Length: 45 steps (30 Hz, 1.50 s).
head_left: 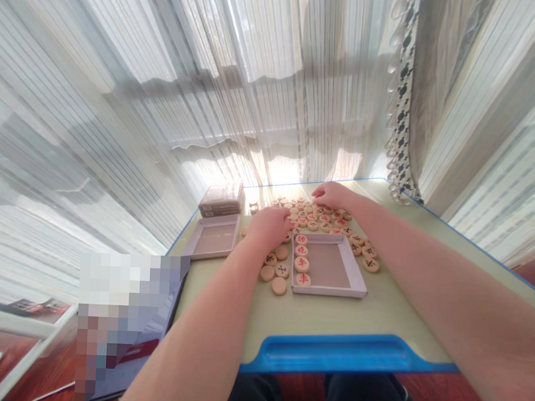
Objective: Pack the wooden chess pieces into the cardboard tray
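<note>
1. Nearer than both hands, I see the tray; its row of four red-marked pieces runs near to far, characters upright.
2. Left hand, half-curled by loose pieces: grip unclear to me; a careless drag could scatter them.
3. Farther, right hand, fingers bent: can't tell its hold.

The left hand covers whatever its fingertips touch, and its forearm hides the near left corner of the tabletop before the picture's bottom edge cuts it off. By the far edge, whether the right hand pinches a disc cannot be told, and many characters on the wooden discs there are too small to read. Past the left edge, coarse blocks blur much of a dark-edged panel.
</note>
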Motion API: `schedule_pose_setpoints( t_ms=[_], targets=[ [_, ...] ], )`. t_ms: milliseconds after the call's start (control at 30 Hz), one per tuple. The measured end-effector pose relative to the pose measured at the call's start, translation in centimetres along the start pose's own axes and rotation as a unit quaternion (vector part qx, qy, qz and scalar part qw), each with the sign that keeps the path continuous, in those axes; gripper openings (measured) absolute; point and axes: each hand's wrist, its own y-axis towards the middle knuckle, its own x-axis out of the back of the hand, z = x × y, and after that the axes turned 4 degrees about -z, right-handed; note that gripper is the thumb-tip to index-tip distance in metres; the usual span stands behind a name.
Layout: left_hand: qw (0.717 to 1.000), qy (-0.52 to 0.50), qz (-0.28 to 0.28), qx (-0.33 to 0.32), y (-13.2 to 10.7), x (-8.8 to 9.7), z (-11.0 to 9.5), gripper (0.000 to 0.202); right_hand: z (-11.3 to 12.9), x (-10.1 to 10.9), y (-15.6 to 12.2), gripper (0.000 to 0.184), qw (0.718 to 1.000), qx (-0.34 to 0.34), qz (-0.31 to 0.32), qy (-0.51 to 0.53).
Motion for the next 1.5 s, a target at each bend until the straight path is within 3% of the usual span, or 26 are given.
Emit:
schedule_pose_setpoints(
  t_ms=[100, 233, 400, 500, 600, 733, 800, 900, 967, 1000, 1100, 1167, 1233, 1333, 1500],
  targets=[
    [1.000, -0.004, -0.011, 0.004, 0.0, 0.3, 0.0, 0.030, -0.6, -0.1, 0.0, 0.037, 1.000, -0.012, -0.002, 0.021],
    [0.999, -0.013, -0.034, 0.019, -0.1, 0.6, 0.0, 0.029, -1.1, -0.5, -0.1, 0.024, 0.998, -0.023, -0.006, 0.052],
    [0.998, -0.030, -0.053, -0.030, -0.2, 0.7, 0.1, 0.029, -0.4, 0.4, -1.3, 0.025, 0.993, -0.036, -0.040, 0.103],
    [0.998, -0.043, -0.042, -0.028, -0.2, 1.2, 0.1, 0.029, 1.2, 1.9, -4.0, 0.027, 0.987, -0.032, -0.083, 0.136],
    [0.999, -0.035, -0.034, 0.017, -0.3, 1.7, -0.1, 0.028, 2.7, 2.8, -8.2, 0.027, 0.970, 0.017, -0.120, 0.210],
    [0.988, -0.088, -0.106, 0.064, -0.6, 2.7, -0.3, 0.023, 2.9, 1.1, -12.8, 0.021, 0.959, 0.065, -0.204, 0.188],
    [0.966, -0.181, -0.163, 0.090, -1.0, 3.6, -0.3, 0.022, 2.1, -0.2, -13.7, 0.022, 0.953, 0.071, -0.220, 0.197],
    [0.879, -0.363, -0.279, 0.134, -1.8, 5.0, 0.3, 0.015, 1.1, -1.5, -13.8, 0.028, 0.937, 0.055, -0.199, 0.280],
    [0.837, -0.419, -0.319, 0.151, -2.4, 5.5, 0.7, 0.015, 0.7, -1.8, -13.5, 0.029, 0.933, 0.044, -0.192, 0.302],
    [0.832, -0.426, -0.323, 0.150, -2.7, 5.5, 0.9, 0.016, 0.6, -1.8, -13.4, 0.029, 0.934, 0.046, -0.184, 0.303],
    [0.855, -0.373, -0.335, 0.131, -3.8, 4.4, 1.1, 0.021, 0.7, -1.7, -13.4, 0.030, 0.946, 0.084, -0.168, 0.265],
    [0.901, -0.265, -0.329, 0.097, -4.6, 3.2, 1.0, 0.023, 0.8, -1.6, -13.8, 0.028, 0.955, 0.130, -0.180, 0.195],
    [0.951, -0.150, -0.271, 0.008, -5.2, 2.1, 1.0, 0.024, 0.9, -1.5, -14.2, 0.020, 0.960, 0.176, -0.181, 0.119],
    [0.972, -0.080, -0.222, 0.007, -5.6, 1.2, 1.2, 0.029, 0.9, -1.4, -14.7, 0.015, 0.965, 0.200, -0.154, 0.069],
    [0.987, -0.107, -0.118, -0.008, -5.8, 0.8, 1.1, 0.031, 0.9, -1.8, -14.6, 0.016, 0.976, 0.183, -0.114, 0.038]
  ],
)
